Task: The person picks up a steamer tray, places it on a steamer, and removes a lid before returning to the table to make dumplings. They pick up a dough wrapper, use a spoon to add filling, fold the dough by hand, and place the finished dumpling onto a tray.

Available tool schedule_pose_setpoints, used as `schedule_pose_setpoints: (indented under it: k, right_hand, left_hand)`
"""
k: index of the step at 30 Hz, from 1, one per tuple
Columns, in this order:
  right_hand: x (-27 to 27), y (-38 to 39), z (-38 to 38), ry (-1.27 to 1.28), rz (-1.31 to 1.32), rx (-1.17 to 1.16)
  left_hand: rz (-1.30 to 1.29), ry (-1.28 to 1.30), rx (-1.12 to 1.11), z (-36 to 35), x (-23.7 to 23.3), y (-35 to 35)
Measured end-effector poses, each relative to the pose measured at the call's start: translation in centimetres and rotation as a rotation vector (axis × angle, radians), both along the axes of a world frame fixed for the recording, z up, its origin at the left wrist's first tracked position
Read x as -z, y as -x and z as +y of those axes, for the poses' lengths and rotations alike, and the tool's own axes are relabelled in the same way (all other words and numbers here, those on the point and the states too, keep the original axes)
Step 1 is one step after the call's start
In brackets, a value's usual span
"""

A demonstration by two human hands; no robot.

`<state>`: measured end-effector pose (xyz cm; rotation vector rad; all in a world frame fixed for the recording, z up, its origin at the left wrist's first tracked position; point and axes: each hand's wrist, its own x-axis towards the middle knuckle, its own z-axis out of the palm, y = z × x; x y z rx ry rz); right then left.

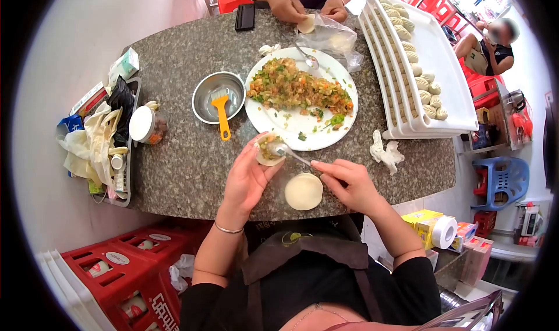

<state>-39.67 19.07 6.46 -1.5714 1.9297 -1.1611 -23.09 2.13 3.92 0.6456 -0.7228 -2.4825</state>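
My left hand (247, 171) is cupped around a round dumpling wrapper (269, 158) with chopped filling on it. A metal spoon (297, 155) reaches from my right hand (348, 182), its bowl pressed on the filling in the wrapper. My right fingers pinch the spoon's handle. Below the spoon, a pale stack of round wrappers (304, 192) lies on the table near its front edge. Just beyond my hands stands a large white plate (273, 124) of chopped vegetable filling (297, 86), with a second spoon (309, 59) at its far side.
A metal bowl (201, 101) with an orange-handled brush (221, 114) stands left of the plate. Stacked white trays (448, 92) with pleated dumplings (428, 83) are at right. Across the table, another person's hands (308, 8) hold a wrapper by a plastic bag (335, 40). A cluttered tray (133, 150) sits left.
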Motion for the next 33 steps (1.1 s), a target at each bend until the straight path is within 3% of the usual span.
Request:
schedule_pose_setpoints:
  k: [4, 8, 11, 16, 18, 24, 26, 30, 33]
  right_hand:
    - [0.8, 0.5, -0.3, -0.044, 0.055, -0.043]
    - [1.8, 1.6, -0.6, -0.010, 0.017, 0.073]
    - [2.5, 2.7, -0.9, -0.063, 0.188, 0.120]
    - [1.7, 1.7, -1.6, 0.012, 0.106, 0.041]
    - [2.7, 2.4, -1.8, 0.004, 0.269, 0.147]
    - [0.8, 4.2, -2.8, 0.027, 0.399, 0.277]
    - [0.5, 4.0, -4.2, 0.166, 0.102, 0.212]
    - [-1.0, 3.6, -6.7, 0.284, -0.359, 0.212]
    - [-1.3, 4.0, -7.7, 0.313, -0.441, 0.248]
  left_hand:
    - [0.027, -0.007, 0.033, -0.3, 0.4, 0.2]
    - [-0.057, 0.032, -0.057, -0.3, 0.5, 0.2]
    - [-0.095, 0.076, -0.053, -0.3, 0.7, 0.1]
    - [-0.092, 0.082, -0.040, -0.3, 0.8, 0.1]
    - [-0.160, 0.304, -0.042, 0.0, 0.6, 0.1]
    - [-0.072, 0.264, -0.043, -0.4, -0.9, 1.5]
    - [-0.030, 0.283, -0.022, -0.3, -1.9, 3.4]
    - [-0.003, 0.556, -0.072, -0.4, -2.7, 6.7]
    - [-0.007, 0.850, -0.195, -0.8, -2.4, 7.9]
